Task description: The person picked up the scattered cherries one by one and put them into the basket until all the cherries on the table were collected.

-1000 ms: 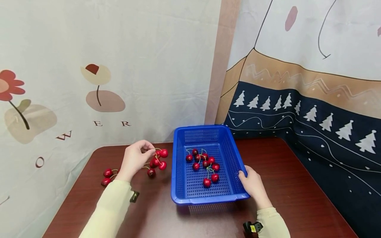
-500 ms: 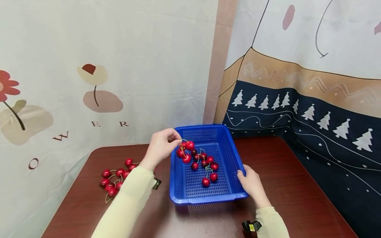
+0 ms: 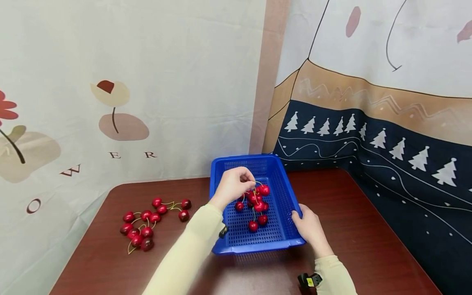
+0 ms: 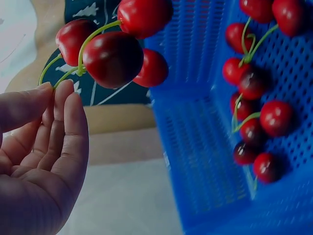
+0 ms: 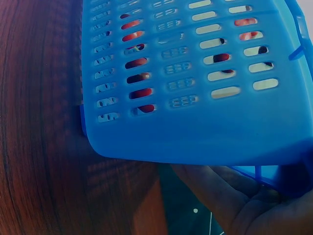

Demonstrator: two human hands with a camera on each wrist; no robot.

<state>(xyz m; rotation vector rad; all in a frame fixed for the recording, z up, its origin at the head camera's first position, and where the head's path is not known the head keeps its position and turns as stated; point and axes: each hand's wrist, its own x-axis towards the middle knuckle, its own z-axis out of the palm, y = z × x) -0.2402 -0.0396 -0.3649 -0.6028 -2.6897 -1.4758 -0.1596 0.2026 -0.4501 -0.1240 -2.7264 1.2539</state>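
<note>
My left hand [image 3: 235, 186] is over the blue plastic basket [image 3: 258, 246], pinching green stems between thumb and fingertips. A bunch of several red cherries [image 4: 112, 59] hangs from those stems, above the basket's inside in the head view. Below lie several more cherries [image 4: 276, 117] on the basket's perforated floor, partly hidden by the hand and bunch in the head view. On the right side, my right hand [image 3: 311, 227] grips the basket's rim. From the right wrist view, that hand [image 5: 234, 196] is at the basket's edge, its fingers partly hidden by the wall.
Several loose cherries [image 3: 146, 232] with stems lie on the left of the reddish-brown wooden table [image 3: 368, 229]. A printed cloth backdrop [image 3: 184, 82] stands behind the table, and a dark part of it with white trees runs along the right.
The left hand has carried the cherry bunch rightward from above the table to over the basket. Loose cherries behind the arm have come into view. The right hand keeps its grip on the rim.
</note>
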